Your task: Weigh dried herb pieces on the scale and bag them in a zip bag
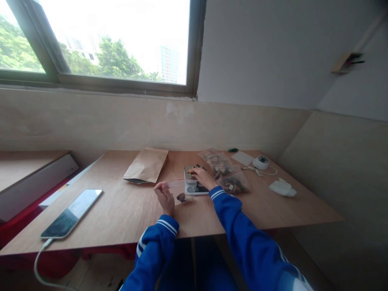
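My left hand pinches the edge of a clear zip bag, which reaches to the right over the table. Dark and pale dried pieces lie in the bag's lower part. A small white kitchen scale stands just behind the bag and is partly covered by it. On the scale's top is a small heap of dark and yellowish dried pieces. My right hand reaches over the scale with its fingers bent together at this heap. What lies between those fingertips is too small to make out.
Several filled zip bags lie right of the scale. A brown paper pouch is at the back left, a phone with a cable at the front left. Rightward are a white round camera, crumpled white tissue and a green object.
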Motion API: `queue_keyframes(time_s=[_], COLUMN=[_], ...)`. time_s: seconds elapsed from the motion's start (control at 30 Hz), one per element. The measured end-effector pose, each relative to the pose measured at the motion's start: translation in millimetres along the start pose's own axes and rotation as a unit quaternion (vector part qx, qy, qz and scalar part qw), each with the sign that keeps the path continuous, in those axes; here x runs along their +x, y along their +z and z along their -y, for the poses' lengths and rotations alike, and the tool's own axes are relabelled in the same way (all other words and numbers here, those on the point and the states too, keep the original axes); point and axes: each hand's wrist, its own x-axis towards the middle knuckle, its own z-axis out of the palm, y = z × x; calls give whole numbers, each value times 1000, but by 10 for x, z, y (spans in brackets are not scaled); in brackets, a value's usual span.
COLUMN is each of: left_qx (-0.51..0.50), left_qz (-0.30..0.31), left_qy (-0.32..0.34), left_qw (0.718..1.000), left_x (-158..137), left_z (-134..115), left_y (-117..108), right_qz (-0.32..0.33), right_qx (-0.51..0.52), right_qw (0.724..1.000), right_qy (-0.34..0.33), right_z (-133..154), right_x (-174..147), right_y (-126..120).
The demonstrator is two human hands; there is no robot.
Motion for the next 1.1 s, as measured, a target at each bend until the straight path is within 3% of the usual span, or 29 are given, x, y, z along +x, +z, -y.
queue_keyframes(time_s=[0.13,0.23,0.3,0.43,0.53,0.7,0.87,0.97,1.1], left_qx=[4,17,21,13,7,7,6,-3,-1], left_qz=[49,52,63,78,79,69,67,72,65], left_qy=[7,10,12,-9,-30,-12,-8,-1,-11], left_qw=[999,998,998,997,996,998,998,997,998], left_x=[-18,-4,0,-16,-22,-12,-17,-19,-21], left_z=[12,10,21,59,67,64,84,84,82], left_y=[-9,-15,-18,-25,-26,-17,-8,-10,-16], right_qz=[-94,-147,-126,-6,51,95,154,156,103], right_qx=[83,212,316,425,419,346,204,126,138], right_qw=[992,964,938,905,906,933,967,980,985], right_qy=[33,68,64,34,33,18,-19,-8,-5], right_z=[-13,62,187,521,674,661,676,775,874], right_x=[30,73,83,21,-49,-104,-147,-173,-190], right_y=[-48,-110,-174,-314,-352,-276,-223,-225,-272])
